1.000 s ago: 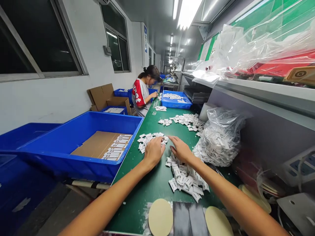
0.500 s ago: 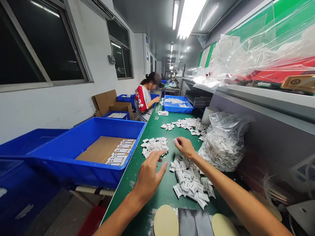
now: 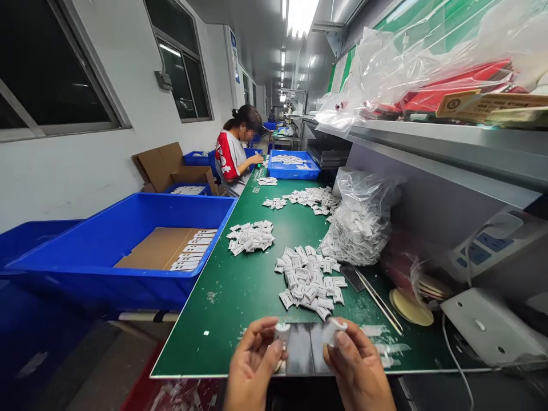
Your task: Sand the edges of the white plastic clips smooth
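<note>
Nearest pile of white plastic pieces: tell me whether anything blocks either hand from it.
Nothing visible stands between the nearest pile and the left hand or right hand; just flat green tabletop shows there. The metal tweezers lie off to the pile's right. Each hand pinches one white plastic piece.

White wall [image 3: 103,182] at left, dark-paned windows [image 3: 47,68] set in it, grey box [image 3: 163,80] mounted between the nearer two. Lit tube lamps [image 3: 302,16] run in line down the grey ceiling [image 3: 252,25]. Green-topped table [image 3: 201,325] lengthwise; shelf [image 3: 454,149] along right side. Floor [image 3: 88,368] at lower left grey, possibly concrete; dim.
</note>
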